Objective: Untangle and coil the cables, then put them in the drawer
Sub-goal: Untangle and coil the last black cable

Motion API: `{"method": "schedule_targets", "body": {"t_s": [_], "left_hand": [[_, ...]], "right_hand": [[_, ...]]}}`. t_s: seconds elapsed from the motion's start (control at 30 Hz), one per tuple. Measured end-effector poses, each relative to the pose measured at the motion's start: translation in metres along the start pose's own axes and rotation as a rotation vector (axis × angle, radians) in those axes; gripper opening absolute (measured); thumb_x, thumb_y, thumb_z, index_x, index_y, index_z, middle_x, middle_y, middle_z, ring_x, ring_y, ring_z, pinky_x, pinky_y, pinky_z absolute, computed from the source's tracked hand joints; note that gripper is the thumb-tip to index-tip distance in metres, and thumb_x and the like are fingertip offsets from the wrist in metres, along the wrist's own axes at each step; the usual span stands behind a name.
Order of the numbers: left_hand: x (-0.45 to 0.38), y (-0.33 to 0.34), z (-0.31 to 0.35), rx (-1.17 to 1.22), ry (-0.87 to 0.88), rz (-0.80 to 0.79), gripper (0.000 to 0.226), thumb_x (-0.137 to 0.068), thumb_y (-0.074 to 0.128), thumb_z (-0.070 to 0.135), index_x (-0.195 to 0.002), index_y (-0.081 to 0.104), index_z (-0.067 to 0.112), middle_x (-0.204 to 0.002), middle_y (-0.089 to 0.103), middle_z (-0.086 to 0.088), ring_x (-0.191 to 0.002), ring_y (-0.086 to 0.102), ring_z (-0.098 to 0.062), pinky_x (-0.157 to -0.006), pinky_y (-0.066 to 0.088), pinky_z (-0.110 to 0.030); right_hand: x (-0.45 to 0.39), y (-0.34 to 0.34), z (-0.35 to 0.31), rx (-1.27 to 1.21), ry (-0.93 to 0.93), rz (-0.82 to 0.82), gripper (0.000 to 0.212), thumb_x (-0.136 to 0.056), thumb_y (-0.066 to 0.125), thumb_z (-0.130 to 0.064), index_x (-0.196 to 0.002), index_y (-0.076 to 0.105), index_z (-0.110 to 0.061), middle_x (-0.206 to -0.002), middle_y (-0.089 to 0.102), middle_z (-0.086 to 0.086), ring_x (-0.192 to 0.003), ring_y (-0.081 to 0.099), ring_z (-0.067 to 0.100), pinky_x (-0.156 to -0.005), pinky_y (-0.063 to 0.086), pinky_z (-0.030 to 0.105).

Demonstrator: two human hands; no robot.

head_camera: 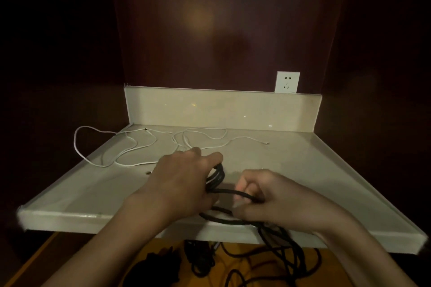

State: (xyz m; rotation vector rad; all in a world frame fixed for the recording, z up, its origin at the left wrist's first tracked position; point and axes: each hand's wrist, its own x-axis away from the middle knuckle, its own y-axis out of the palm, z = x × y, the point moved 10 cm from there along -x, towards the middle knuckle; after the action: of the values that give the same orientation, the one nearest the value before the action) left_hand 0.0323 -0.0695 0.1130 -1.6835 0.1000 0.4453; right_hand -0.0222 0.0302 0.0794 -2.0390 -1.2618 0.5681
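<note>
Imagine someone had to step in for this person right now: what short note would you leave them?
Left hand: grips a few finished loops of the black cable.
Right hand: pinches the next stretch of that cable, feeding the coil.
The rest of the black cable hangs over the counter's front edge, loose and tangled below.
White cable: sprawled uncoiled at the back of the counter, one loop hanging off the left side.
Done: black coil begun.
Left: finish it, coil the white one, put both in the drawer, which I cannot clearly see.
</note>
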Motion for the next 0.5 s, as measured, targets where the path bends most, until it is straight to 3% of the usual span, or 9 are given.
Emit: {"method": "schedule_targets", "body": {"t_s": [0.1,0.17,0.23,0.27,0.33,0.4,0.43,0.5], "left_hand": [[-0.002,0.005,-0.011,-0.132,-0.129,0.061,0.053,-0.086,0.051,0.062,-0.132,0.044,0.034,-0.115,0.056,-0.003,-0.105,0.062,-0.028,-0.078,0.045,-0.033],[-0.002,0.014,-0.013,-0.164,-0.147,0.037,0.062,-0.083,0.032,0.075,-0.128,0.046,0.034,-0.113,0.058,-0.004,-0.103,0.063,-0.029,-0.075,0.044,-0.034],[0.003,0.024,-0.013,-0.053,-0.090,-0.053,0.077,-0.070,0.011,0.076,-0.126,0.047,0.038,-0.111,0.059,-0.002,-0.103,0.062,-0.028,-0.077,0.044,-0.034],[0.007,0.028,-0.008,0.064,-0.036,-0.101,0.075,-0.068,0.010,0.073,-0.123,0.048,0.038,-0.109,0.060,0.000,-0.103,0.062,-0.025,-0.079,0.046,-0.034],[0.022,0.026,0.014,0.423,0.114,-0.196,0.044,-0.083,0.029,0.059,-0.112,0.051,0.035,-0.106,0.064,0.003,-0.100,0.061,-0.014,-0.084,0.048,-0.034],[0.035,0.020,0.031,0.732,0.191,-0.272,0.016,-0.092,0.046,0.024,-0.103,0.058,0.026,-0.100,0.067,0.005,-0.093,0.062,-0.004,-0.085,0.049,-0.031],[0.040,0.015,0.034,0.864,0.172,-0.296,0.020,-0.091,0.047,0.010,-0.101,0.061,0.020,-0.096,0.068,0.003,-0.088,0.061,-0.002,-0.082,0.050,-0.030],[0.044,0.002,0.035,1.102,0.106,-0.270,0.029,-0.085,0.046,0.005,-0.094,0.070,0.019,-0.085,0.069,0.005,-0.079,0.059,-0.002,-0.075,0.049,-0.027]], "right_hand": [[0.005,0.008,-0.008,0.405,0.109,0.064,0.030,-0.077,0.072,-0.051,-0.088,0.058,-0.027,-0.083,0.059,-0.009,-0.084,0.059,0.010,-0.069,0.045,0.030],[0.011,0.015,-0.030,0.576,0.051,0.119,0.027,-0.086,0.061,-0.048,-0.103,0.051,-0.029,-0.090,0.056,-0.005,-0.096,0.059,0.020,-0.068,0.036,0.032],[0.018,0.015,-0.058,0.667,-0.132,0.258,0.014,-0.094,0.049,-0.034,-0.106,0.044,-0.028,-0.096,0.057,-0.004,-0.094,0.059,0.024,-0.067,0.034,0.032],[0.023,0.011,-0.070,0.691,-0.245,0.341,0.008,-0.094,0.046,-0.027,-0.101,0.043,-0.028,-0.093,0.056,-0.005,-0.086,0.060,0.024,-0.064,0.036,0.033],[0.030,0.001,-0.084,0.704,-0.431,0.431,0.006,-0.086,0.048,-0.020,-0.091,0.050,-0.024,-0.082,0.053,-0.005,-0.064,0.058,0.023,-0.052,0.042,0.034],[0.033,-0.009,-0.087,0.631,-0.542,0.451,0.011,-0.080,0.053,-0.016,-0.089,0.053,-0.022,-0.081,0.049,-0.006,-0.052,0.050,0.022,-0.044,0.043,0.035],[0.033,-0.012,-0.087,0.595,-0.598,0.460,0.013,-0.081,0.053,-0.016,-0.092,0.051,-0.023,-0.085,0.048,-0.008,-0.053,0.049,0.020,-0.045,0.043,0.035],[0.033,-0.023,-0.081,0.415,-0.637,0.505,0.014,-0.086,0.052,-0.019,-0.097,0.048,-0.027,-0.088,0.046,-0.014,-0.062,0.051,0.011,-0.053,0.044,0.028]]}}
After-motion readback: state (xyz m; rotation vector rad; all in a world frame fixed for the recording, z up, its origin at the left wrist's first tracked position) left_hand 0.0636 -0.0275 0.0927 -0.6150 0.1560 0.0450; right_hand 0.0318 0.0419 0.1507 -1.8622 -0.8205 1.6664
